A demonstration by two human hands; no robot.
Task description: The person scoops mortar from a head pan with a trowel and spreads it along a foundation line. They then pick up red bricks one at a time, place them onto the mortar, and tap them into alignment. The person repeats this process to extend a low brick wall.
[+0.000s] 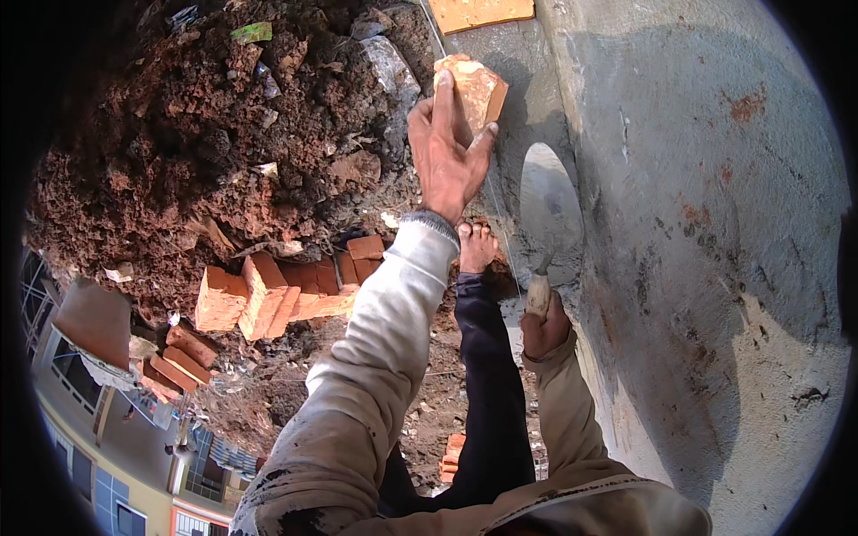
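Observation:
My left hand point(450, 159) reaches forward, fingers spread over a broken orange brick point(480, 94) that it grips by its near side. The brick is at the edge of a strip of wet grey mortar point(514, 67). In my right hand point(545, 330) is the wooden handle of a trowel point(550, 201). Its pointed metal blade lies over the mortar, close to the wall. A taut string point(501, 219) runs along the strip beside the brick and my bare foot point(476, 247).
A rough grey plastered wall point(679, 196) rises on the right. Another orange brick point(483, 12) sits on the mortar farther ahead. Dark red soil point(206, 152) with litter is heaped on the left. Stacked bricks point(268, 295) stand below it, with more bricks point(181, 360) nearby.

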